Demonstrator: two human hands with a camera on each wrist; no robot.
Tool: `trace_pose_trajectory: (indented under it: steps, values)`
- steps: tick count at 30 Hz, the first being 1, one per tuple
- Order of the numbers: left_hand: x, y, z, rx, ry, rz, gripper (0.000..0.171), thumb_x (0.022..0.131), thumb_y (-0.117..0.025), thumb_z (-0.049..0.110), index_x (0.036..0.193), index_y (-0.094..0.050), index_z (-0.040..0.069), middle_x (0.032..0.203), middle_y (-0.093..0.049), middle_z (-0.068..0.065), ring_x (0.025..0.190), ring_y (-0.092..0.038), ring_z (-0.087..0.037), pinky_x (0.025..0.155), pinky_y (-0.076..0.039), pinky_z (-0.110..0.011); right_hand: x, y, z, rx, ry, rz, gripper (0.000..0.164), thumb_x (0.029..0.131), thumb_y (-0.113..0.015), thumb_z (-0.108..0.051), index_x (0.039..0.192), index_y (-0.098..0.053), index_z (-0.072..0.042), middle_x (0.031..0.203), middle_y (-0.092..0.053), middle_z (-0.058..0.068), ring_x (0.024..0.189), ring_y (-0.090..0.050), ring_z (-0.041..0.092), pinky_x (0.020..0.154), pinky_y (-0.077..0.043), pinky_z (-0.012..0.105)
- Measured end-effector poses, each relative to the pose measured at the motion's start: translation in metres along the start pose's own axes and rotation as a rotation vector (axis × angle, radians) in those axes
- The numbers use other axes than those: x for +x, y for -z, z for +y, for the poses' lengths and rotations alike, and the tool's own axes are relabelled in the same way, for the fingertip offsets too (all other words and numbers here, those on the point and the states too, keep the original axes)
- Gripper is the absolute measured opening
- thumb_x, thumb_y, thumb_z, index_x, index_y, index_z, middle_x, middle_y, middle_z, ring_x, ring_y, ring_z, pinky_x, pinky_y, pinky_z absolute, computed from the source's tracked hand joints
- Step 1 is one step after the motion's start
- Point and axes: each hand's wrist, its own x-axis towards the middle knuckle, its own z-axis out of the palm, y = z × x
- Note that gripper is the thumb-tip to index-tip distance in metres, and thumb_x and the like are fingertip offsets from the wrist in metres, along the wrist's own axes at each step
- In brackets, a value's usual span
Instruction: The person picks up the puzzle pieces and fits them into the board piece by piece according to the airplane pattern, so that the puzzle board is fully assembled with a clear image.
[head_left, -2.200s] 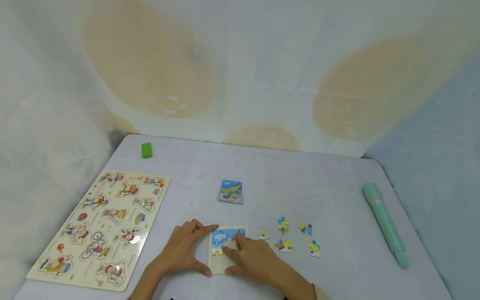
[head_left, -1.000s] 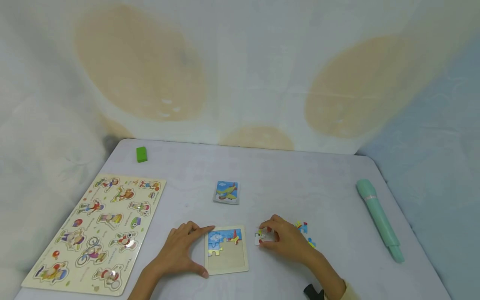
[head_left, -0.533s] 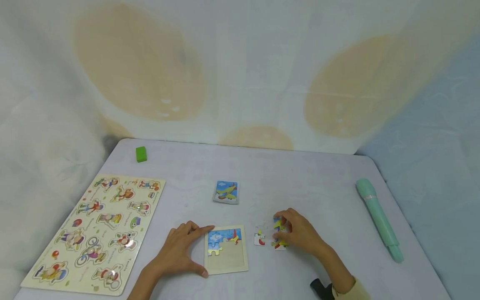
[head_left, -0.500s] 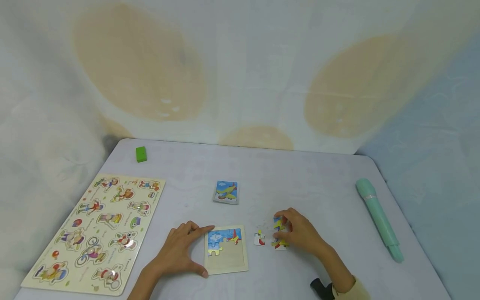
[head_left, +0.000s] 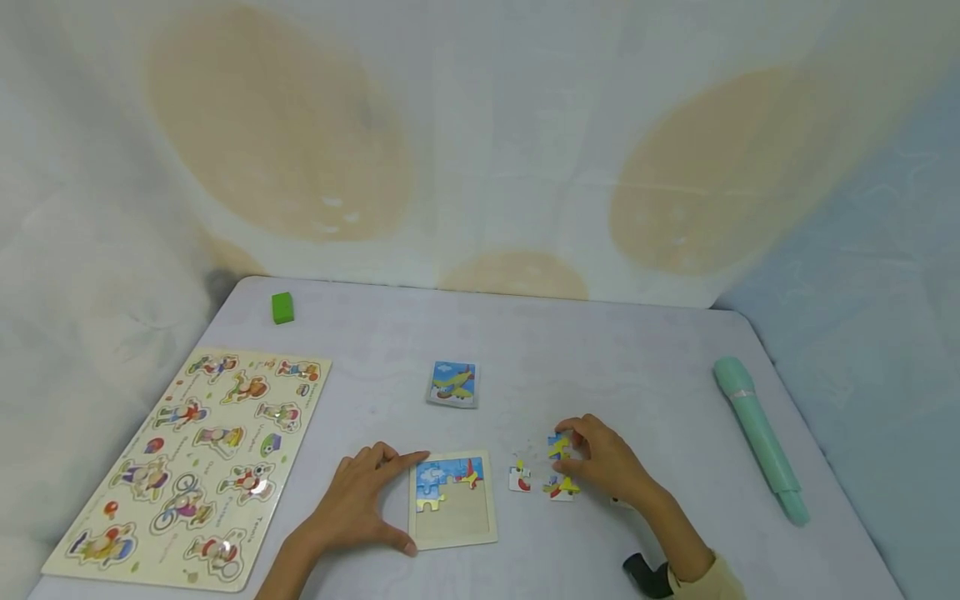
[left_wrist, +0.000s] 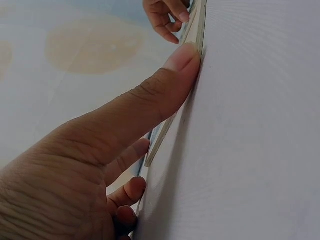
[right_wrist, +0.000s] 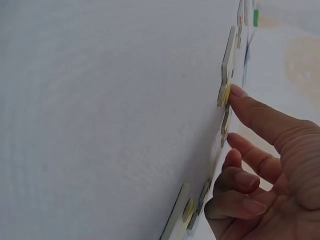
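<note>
Beside tray (head_left: 467, 525), blue-yellow piece (head_left: 557, 448) edge-pinched by right hand (head_left: 611, 468) (neighbouring piece (head_left: 561, 487) best left undisturbed); tray braced by wide-spread left hand (head_left: 358, 502)

Our bare left hand (head_left: 360, 497) spreads thumb (left_wrist: 132, 112) and pointing finger (head_left: 403, 463) wide, the dim others perhaps bent. Our bare right hand (head_left: 606, 460) pinches, its back fingers (right_wrist: 237, 202) curled.

The puzzle tray (head_left: 463, 523) lies between board (head_left: 176, 455) and loose pieces (head_left: 519, 477), before the card (head_left: 453, 385).
</note>
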Motion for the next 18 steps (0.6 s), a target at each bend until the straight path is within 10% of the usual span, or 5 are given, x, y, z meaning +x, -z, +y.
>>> trace_pose_trajectory:
  steps: [18]
  values:
    - [0.0001, -0.0016, -0.0014, 0.010, -0.001, 0.001, 0.113, 0.041, -0.079, 0.080, 0.142, -0.051, 0.041, 0.104, -0.044, 0.016, 0.090, -0.036, -0.006, 0.076, -0.029, -0.029, 0.0002, -0.0026, -0.0048, -0.084, 0.027, 0.067, 0.043, 0.074, -0.087, -0.027, 0.110, -0.068, -0.012, 0.086, -0.049, -0.008, 0.075, -0.043, 0.009, 0.062, -0.038, 0.022]
